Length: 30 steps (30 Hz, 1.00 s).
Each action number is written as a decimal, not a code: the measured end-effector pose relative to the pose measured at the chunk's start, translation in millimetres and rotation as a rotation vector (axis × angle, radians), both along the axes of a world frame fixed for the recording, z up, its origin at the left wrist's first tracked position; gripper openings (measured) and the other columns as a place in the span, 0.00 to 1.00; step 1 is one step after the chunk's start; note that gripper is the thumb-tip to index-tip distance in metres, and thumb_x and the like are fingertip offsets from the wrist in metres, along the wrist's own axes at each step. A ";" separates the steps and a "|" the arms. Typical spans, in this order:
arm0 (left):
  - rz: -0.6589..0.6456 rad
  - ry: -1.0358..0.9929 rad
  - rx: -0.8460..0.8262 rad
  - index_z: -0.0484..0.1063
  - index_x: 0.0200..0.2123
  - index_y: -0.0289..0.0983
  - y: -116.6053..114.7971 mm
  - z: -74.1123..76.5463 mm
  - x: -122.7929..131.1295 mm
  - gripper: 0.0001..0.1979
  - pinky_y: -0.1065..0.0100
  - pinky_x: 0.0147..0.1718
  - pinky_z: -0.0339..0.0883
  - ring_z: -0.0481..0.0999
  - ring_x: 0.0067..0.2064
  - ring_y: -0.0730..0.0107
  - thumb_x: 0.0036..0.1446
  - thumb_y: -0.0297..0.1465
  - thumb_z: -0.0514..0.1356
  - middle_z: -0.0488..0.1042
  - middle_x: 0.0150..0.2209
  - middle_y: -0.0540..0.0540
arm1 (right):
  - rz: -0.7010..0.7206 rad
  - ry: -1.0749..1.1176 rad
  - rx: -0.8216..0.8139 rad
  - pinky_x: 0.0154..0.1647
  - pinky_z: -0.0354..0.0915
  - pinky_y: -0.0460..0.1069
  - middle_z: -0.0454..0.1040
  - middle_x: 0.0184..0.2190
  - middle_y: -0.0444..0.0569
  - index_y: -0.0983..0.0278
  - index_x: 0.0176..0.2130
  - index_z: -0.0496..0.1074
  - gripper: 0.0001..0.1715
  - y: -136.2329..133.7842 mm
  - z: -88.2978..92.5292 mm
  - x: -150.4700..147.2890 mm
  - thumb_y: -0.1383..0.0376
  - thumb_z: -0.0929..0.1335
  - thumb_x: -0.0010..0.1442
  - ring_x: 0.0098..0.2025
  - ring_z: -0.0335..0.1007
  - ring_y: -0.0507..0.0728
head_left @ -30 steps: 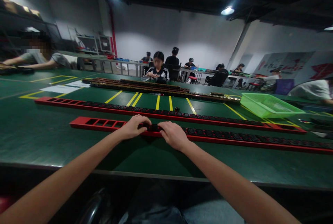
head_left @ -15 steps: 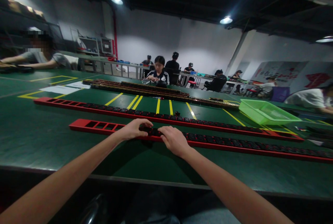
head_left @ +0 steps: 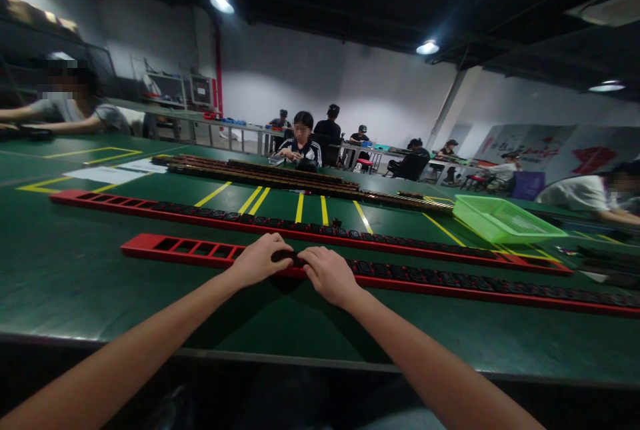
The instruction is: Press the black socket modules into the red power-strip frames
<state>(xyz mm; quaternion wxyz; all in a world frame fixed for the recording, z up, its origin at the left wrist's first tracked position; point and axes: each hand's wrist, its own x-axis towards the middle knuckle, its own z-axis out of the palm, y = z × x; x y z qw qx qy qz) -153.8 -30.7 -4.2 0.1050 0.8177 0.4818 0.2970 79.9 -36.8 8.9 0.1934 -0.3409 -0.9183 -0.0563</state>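
The nearer long red strip (head_left: 145, 247) lies on the green table, with a row of square openings at its left end and black square pieces (head_left: 395, 272) filling openings to the right. My left hand (head_left: 261, 261) bends over the strip, thumb and fingers closed around a black square piece (head_left: 282, 256) in it. Just to the right, my right hand (head_left: 330, 275) grips the strip, fingers pressed together over its top and thumb at its front edge. What lies under those fingertips is hidden. The two hands almost touch.
Behind lies a second red strip (head_left: 107, 203), also partly filled with black pieces. Farther back are stacked long dark strips (head_left: 265, 175), with paper sheets (head_left: 105, 175) to their left. A green plastic basket (head_left: 505, 220) stands at right. Several people sit around.
My hands have drawn closer together over the strip, the left one's fingers bending further around the black piece. The whole view has shifted slightly.
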 end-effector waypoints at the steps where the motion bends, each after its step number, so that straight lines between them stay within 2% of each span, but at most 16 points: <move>1: 0.001 -0.003 -0.001 0.78 0.48 0.41 1.0 -0.4 0.6 0.15 0.60 0.51 0.67 0.72 0.48 0.61 0.61 0.40 0.61 0.73 0.45 0.45 | 0.003 -0.002 0.008 0.54 0.66 0.54 0.75 0.54 0.52 0.62 0.56 0.71 0.17 0.7 -0.8 0.1 0.65 0.63 0.70 0.53 0.69 0.59; 7: -0.023 0.018 -0.021 0.78 0.47 0.40 5.1 1.4 -0.7 0.16 0.61 0.50 0.67 0.73 0.48 0.60 0.58 0.41 0.63 0.73 0.45 0.44 | 0.037 -0.028 0.032 0.53 0.65 0.54 0.75 0.53 0.51 0.61 0.55 0.73 0.17 4.7 -3.5 0.8 0.66 0.63 0.70 0.54 0.68 0.59; 12: -0.034 0.072 0.009 0.79 0.48 0.40 3.7 3.4 -2.8 0.17 0.61 0.47 0.67 0.72 0.45 0.60 0.59 0.41 0.63 0.72 0.42 0.44 | 0.010 -0.034 0.050 0.51 0.65 0.54 0.74 0.54 0.51 0.61 0.56 0.72 0.17 1.1 -3.1 0.2 0.65 0.63 0.71 0.52 0.69 0.59; 16: -0.090 0.044 0.037 0.75 0.52 0.40 1.1 4.3 -11.5 0.18 0.61 0.49 0.67 0.73 0.48 0.60 0.59 0.37 0.61 0.75 0.46 0.44 | -0.007 -0.009 0.017 0.50 0.66 0.54 0.75 0.53 0.50 0.61 0.56 0.69 0.16 -1.5 -2.3 0.3 0.65 0.64 0.70 0.51 0.70 0.59; 21: -0.185 -0.024 0.014 0.74 0.44 0.40 -1.3 6.4 -19.8 0.10 0.61 0.49 0.68 0.75 0.47 0.62 0.58 0.31 0.60 0.77 0.45 0.45 | 0.012 0.010 -0.006 0.50 0.65 0.53 0.75 0.53 0.49 0.60 0.55 0.69 0.15 0.7 -2.1 0.9 0.66 0.65 0.69 0.51 0.70 0.58; 30: -0.170 -0.073 -0.008 0.74 0.42 0.38 -5.1 13.6 -19.5 0.10 0.62 0.48 0.69 0.77 0.45 0.63 0.57 0.34 0.60 0.78 0.42 0.45 | 0.015 0.006 -0.010 0.48 0.62 0.52 0.75 0.52 0.50 0.62 0.54 0.70 0.14 2.6 -2.8 -1.5 0.66 0.65 0.70 0.49 0.69 0.58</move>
